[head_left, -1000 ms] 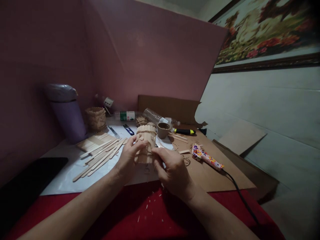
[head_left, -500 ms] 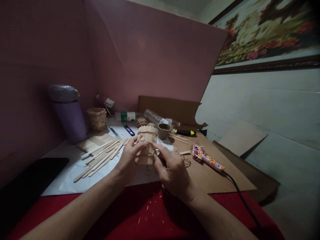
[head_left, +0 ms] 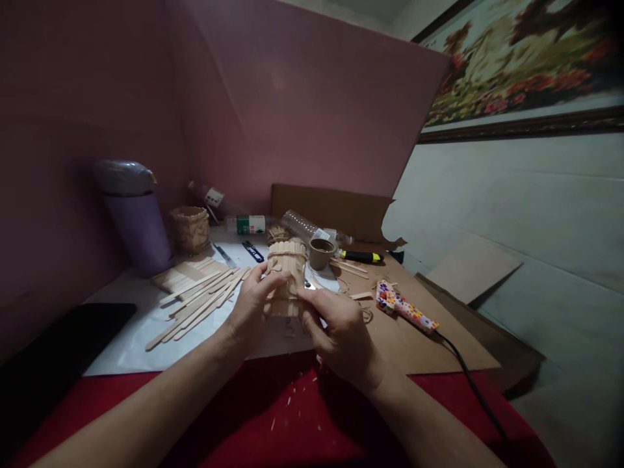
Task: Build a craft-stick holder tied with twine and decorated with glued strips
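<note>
A small pot faced with upright craft sticks [head_left: 288,262] and bound with twine near its top and bottom is held up in front of me. My left hand [head_left: 252,300] is closed around its left side, thumb across the front. At the pot's right side, my right hand [head_left: 336,328] has its fingers closed on a shiny metal tool [head_left: 309,285]. Most of that tool is hidden by the fingers, so its kind is unclear. Loose craft sticks [head_left: 197,315] lie fanned out left of my left hand.
A glue gun with a flowered pattern [head_left: 402,309] lies on the cardboard at right, its cord running forward. Behind the pot are a brown cup [head_left: 322,253], a cutter [head_left: 361,257], plastic bottles [head_left: 302,226] and a twine-coloured bundle [head_left: 277,235]. A purple flask [head_left: 139,227] and wrapped container [head_left: 190,229] stand left.
My right thumb and fingers have shifted slightly on the pot's right side, and more of the shiny metal shows above them. My left hand keeps its hold on the pot.
</note>
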{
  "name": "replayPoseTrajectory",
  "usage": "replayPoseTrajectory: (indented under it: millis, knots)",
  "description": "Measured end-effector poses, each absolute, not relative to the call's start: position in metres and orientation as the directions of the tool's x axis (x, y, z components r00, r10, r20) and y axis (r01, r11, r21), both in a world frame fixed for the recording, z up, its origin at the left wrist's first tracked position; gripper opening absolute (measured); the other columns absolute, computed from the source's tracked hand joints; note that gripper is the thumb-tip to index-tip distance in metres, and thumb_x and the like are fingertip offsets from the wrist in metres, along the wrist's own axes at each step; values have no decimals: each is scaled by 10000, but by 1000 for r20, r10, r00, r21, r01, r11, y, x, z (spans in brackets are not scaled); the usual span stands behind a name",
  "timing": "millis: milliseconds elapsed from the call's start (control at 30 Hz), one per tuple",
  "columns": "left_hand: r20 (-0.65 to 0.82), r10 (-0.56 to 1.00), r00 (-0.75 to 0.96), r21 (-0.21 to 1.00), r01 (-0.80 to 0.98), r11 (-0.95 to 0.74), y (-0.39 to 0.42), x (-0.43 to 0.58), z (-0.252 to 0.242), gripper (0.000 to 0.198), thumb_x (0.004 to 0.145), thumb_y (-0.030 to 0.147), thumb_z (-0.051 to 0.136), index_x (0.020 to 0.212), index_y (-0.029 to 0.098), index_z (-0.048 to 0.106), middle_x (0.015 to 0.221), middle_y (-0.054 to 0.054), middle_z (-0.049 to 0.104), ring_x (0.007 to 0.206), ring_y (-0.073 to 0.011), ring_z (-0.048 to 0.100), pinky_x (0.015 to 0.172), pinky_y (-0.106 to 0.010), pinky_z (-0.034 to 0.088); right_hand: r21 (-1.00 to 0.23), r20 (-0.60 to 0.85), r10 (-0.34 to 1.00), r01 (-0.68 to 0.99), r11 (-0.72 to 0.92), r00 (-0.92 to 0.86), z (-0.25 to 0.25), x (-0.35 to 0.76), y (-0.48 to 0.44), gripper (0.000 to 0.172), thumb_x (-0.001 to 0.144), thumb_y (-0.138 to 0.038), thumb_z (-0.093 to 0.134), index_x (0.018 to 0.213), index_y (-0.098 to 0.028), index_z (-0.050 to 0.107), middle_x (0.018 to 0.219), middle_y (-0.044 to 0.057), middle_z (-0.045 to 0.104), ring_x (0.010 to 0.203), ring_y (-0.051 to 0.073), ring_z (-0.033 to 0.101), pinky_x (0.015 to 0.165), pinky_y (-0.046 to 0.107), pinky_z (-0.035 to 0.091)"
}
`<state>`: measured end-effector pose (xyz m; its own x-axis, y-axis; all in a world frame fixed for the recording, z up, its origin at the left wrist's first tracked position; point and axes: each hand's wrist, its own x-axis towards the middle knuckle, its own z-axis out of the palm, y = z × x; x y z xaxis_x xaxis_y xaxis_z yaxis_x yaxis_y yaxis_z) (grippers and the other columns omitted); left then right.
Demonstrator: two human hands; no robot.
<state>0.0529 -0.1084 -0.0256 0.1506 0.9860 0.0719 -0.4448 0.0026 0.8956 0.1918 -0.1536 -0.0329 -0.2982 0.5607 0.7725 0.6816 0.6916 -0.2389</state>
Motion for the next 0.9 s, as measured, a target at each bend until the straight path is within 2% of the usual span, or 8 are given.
replayPoseTrajectory:
  millis: [200,333,600,767,900]
  knots:
    - [82,983,163,898,-439,-2,-107,52,-30,325,717,309,666,993,174,558,857,-27,597,710,-158,577,576,-259,482,-188,764,557,714,675,-325,-33,193,-153,236,847,-108,478,1022,-113,636,825,85,679,756,185,621,683,297,489]
    - [92,980,176,895,-445,-4,-107,51,-30,315,717,317,672,980,177,571,845,-24,610,715,-166,590,585,-264,489,-206,758,575,724,658,-308,-34,192,-153,220,829,-92,483,978,-116,643,809,81,674,749,183,619,681,298,483]
    - [69,934,350,779,-605,169,-115,52,-13,374,785,388,576,1066,144,616,826,-70,692,717,-190,642,653,-279,512,-239,777,576,727,644,-255,-33,194,-154,240,823,-84,478,998,-125,637,842,83,683,772,181,628,700,292,491]
    - [87,927,366,773,-611,169,-115,51,-13,369,799,374,555,1074,138,625,852,-82,702,760,-203,651,675,-284,514,-265,767,597,731,629,-235,-33,194,-154,250,817,-87,479,1008,-122,637,852,83,685,786,188,635,710,297,496]
    - [106,939,326,812,-574,107,-113,52,-17,358,787,387,590,1057,152,607,863,-69,684,741,-191,640,644,-282,508,-272,760,603,725,632,-241,-35,193,-153,243,833,-90,471,1010,-134,632,854,79,685,796,185,637,720,293,490]
